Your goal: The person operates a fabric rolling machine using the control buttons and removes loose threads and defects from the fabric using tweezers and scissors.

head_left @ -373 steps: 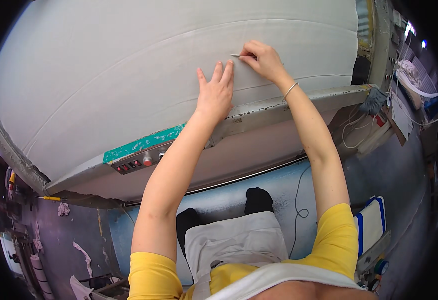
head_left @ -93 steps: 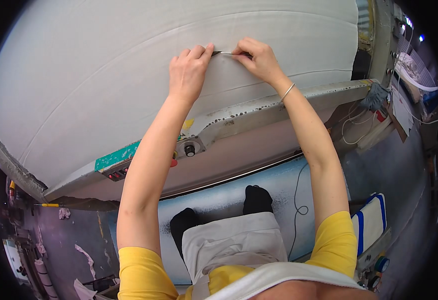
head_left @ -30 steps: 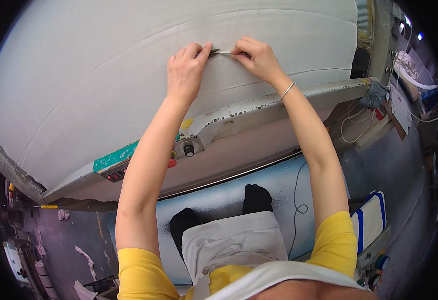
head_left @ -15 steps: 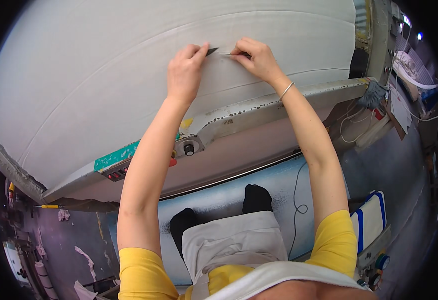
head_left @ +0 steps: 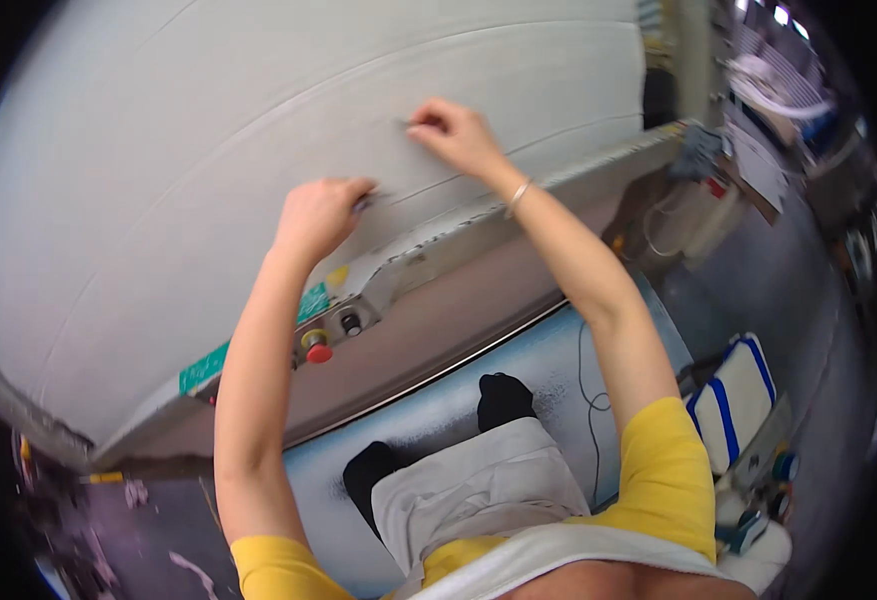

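A wide sheet of white cloth (head_left: 258,130) with curved crease lines fills the upper part of the view. My left hand (head_left: 316,218) is closed around a small dark pointed tool (head_left: 363,202), low over the cloth near the machine's front rail. Further up and to the right, my right hand (head_left: 455,137) pinches a thin needle-like tool (head_left: 407,123), its tip near the cloth. Both tools are small and blurred, so their exact kind does not show. Whether either tip touches the cloth, I cannot tell.
A metal front rail (head_left: 438,235) crosses below the cloth, carrying a red stop button (head_left: 318,350) and a black knob (head_left: 351,322). A grey glove (head_left: 698,150) hangs at its right end. My feet stand on a blue mat (head_left: 438,400) with a loose cable (head_left: 593,420).
My left hand has moved down, away from the right hand, with the dark tool still in it. My right hand now appears further left and slightly lower. The whole view has shifted and tilted.
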The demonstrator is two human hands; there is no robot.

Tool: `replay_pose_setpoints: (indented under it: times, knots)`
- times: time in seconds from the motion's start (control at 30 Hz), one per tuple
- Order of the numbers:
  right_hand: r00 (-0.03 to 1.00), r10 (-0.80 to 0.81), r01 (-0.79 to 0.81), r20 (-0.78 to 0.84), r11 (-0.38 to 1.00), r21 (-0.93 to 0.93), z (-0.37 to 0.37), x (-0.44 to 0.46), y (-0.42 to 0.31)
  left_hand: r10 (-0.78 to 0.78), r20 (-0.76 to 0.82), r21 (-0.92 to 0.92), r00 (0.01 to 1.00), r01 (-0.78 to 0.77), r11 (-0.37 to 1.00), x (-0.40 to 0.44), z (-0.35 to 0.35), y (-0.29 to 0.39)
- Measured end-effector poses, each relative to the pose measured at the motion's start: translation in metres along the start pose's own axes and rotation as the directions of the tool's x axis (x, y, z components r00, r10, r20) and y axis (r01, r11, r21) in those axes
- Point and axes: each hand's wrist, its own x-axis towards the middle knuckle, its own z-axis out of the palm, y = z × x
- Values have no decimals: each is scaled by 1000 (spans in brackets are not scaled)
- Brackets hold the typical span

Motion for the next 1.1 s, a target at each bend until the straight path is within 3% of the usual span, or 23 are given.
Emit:
replay_pose_setpoints:
  times: [0.03,0.13,0.23,0.27,0.33,0.4,0.53,0.6,0.63,0.73,0.77,0.87,0.9,1.0,1.1]
  knots:
    - [998,27,-26,50,1000,-6,4,-6,-8,-40,-7,-23,999,40,999,-14,-9,6]
    - [973,-123,144,193,984,-101,37,-28,-36,-59,-112,-91,992,49,995,-59,-19,8]
    - [909,-166,253,381,948,-191,55,-58,-78,-318,-178,-498,931,194,845,-120,-35,23]
    - [857,-188,320,479,924,-211,61,-68,-90,-364,-150,-588,919,213,780,-148,-39,31]
    - [838,-194,370,511,889,-269,71,-87,-104,-425,187,-803,886,387,453,-210,-44,55]
    - [789,-190,476,585,790,-386,76,-104,-110,-298,293,-899,908,368,237,-282,-40,89]
    - [804,-123,457,582,754,-472,84,-131,-113,18,621,-752,784,602,-270,-430,-11,163]
    - [811,-118,464,573,726,-508,85,-143,-124,140,781,-550,609,777,-307,-479,-6,198]
    - [810,-105,470,577,706,-530,85,-150,-131,133,777,-559,615,772,-304,-501,0,206]
    - [813,-80,475,577,665,-577,96,-160,-138,46,712,-560,701,606,-564,-551,31,219]
    - [823,-56,462,566,646,-608,103,-163,-136,27,709,-565,704,591,-576,-558,37,218]
    - [849,-2,434,529,575,-694,128,-167,-130,28,520,-847,854,519,-113,-575,41,205]
    - [857,28,407,514,574,-710,130,-168,-134,-11,517,-850,856,512,-123,-583,38,203]
    - [873,59,378,484,547,-747,133,-170,-139,-59,688,-704,723,646,-295,-604,25,202]
    - [881,127,333,457,519,-787,138,-169,-144,-135,735,-643,665,619,-451,-617,-6,190]
